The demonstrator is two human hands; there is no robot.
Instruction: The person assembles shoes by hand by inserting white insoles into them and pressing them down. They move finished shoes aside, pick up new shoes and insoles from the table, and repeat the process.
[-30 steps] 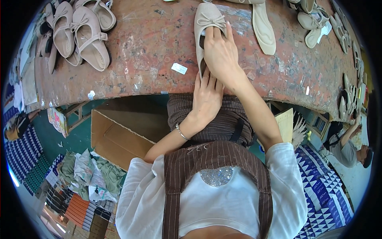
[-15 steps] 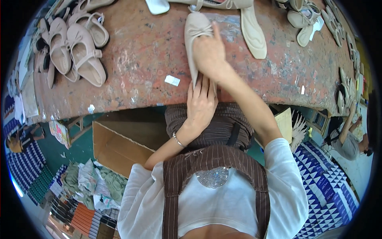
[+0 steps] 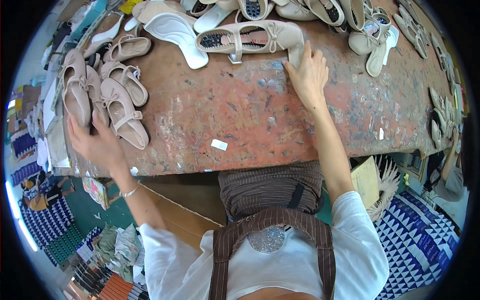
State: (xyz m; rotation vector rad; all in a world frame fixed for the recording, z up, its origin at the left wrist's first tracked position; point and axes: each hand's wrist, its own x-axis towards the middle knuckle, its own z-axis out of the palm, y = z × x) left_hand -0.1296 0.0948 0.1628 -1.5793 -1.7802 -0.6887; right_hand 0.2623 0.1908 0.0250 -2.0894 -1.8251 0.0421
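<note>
Beige Mary Jane flats with small bows and straps lie bunched at the table's left. My left hand (image 3: 97,142) has its fingers about the heel of one Mary Jane flat (image 3: 76,95) at the near edge of that bunch. Toward the far middle, my right hand (image 3: 311,77) pinches a beige insole (image 3: 295,54) between thumb and fingers; the hand covers part of it. Just beyond that insole lies another Mary Jane flat (image 3: 287,36) on its side, its inside dark and patterned without a lining sole. White insoles (image 3: 177,37) rest to its left.
More beige shoes (image 3: 325,10) crowd the table's far edge and right side. A small white label (image 3: 219,144) lies on the worn red tabletop (image 3: 240,120). Below the near edge stands a cardboard box (image 3: 185,215). Another person (image 3: 447,177) is at the far right.
My hands have parted. The left, with the shoe that was before me, has gone to the bunch at the left; the right has left that shoe and reached forward to the insole.
</note>
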